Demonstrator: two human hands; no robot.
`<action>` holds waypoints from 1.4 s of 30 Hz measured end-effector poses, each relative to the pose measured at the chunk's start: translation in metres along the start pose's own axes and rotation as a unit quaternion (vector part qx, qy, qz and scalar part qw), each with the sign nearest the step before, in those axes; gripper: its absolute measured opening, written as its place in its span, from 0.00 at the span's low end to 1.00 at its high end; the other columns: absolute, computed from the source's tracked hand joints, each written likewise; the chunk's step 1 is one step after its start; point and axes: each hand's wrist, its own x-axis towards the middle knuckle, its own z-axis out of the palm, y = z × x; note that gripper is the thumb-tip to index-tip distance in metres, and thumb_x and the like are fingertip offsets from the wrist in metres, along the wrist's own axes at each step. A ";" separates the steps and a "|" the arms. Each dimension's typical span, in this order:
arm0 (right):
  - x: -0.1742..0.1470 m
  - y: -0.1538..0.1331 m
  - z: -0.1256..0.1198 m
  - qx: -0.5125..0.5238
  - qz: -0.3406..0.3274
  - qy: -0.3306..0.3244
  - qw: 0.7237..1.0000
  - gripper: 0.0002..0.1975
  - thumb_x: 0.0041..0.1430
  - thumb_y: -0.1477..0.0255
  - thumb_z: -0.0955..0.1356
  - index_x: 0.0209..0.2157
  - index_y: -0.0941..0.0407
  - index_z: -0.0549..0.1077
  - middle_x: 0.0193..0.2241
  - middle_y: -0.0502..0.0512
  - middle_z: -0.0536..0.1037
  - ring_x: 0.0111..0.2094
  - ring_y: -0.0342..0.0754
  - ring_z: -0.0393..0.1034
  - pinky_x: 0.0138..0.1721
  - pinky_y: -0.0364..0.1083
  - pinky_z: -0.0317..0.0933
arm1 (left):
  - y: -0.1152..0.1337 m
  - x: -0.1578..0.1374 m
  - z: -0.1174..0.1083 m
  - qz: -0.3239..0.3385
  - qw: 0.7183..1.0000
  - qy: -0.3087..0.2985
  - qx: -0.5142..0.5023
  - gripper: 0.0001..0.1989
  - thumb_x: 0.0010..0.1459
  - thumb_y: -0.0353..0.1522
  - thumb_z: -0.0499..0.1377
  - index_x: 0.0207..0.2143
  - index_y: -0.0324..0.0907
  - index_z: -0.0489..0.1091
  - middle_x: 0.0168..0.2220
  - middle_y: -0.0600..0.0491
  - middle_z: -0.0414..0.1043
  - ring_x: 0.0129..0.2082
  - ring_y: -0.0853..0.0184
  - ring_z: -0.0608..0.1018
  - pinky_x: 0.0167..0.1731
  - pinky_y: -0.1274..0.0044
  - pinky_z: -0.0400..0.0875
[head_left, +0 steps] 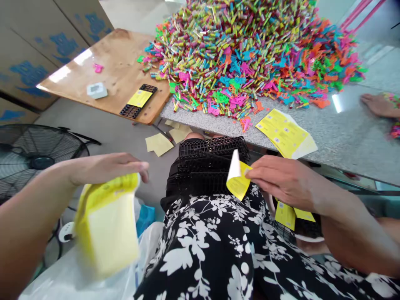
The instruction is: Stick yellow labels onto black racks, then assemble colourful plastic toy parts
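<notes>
My left hand (103, 166) clamped on yellow label stack (108, 225) clear of the bench edge (218, 129), my right hand (281, 181) pinching one curled label (237, 179) over black trays (209, 166) below that edge, print unreadable

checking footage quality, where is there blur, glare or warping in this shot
Head view: the yellow stack in the left hand is motion-blurred; glare patches sit on the wooden table and stone counter; wide-angle warping bends the edges; the toy pile is sharp.
</notes>
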 end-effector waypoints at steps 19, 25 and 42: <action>-0.012 -0.001 0.051 0.039 -0.003 0.043 0.998 0.10 0.70 0.75 0.66 0.44 0.50 0.79 0.40 0.55 0.83 0.42 0.51 0.79 0.46 0.50 0.75 | 0.004 0.017 0.121 0.152 0.911 -0.178 0.340 0.22 0.67 0.54 0.57 0.43 0.48 0.77 0.30 0.51 0.79 0.28 0.62 0.76 0.29 0.73 0.54; -0.019 -0.001 0.028 0.048 0.022 0.129 0.990 0.09 0.69 0.74 0.67 0.44 0.49 0.80 0.40 0.56 0.84 0.43 0.52 0.80 0.46 0.51 0.76 | 0.018 0.046 0.107 0.106 0.907 -0.242 0.328 0.20 0.64 0.51 0.59 0.27 0.46 0.72 0.23 0.54 0.72 0.23 0.66 0.71 0.27 0.74 0.54; -0.003 0.009 0.086 0.171 -0.003 0.092 0.981 0.08 0.72 0.76 0.66 0.46 0.52 0.77 0.41 0.55 0.81 0.42 0.48 0.78 0.45 0.49 0.74 | 0.007 0.071 0.104 0.080 0.920 -0.297 0.243 0.21 0.60 0.52 0.62 0.28 0.44 0.72 0.23 0.56 0.71 0.23 0.69 0.67 0.25 0.75 0.56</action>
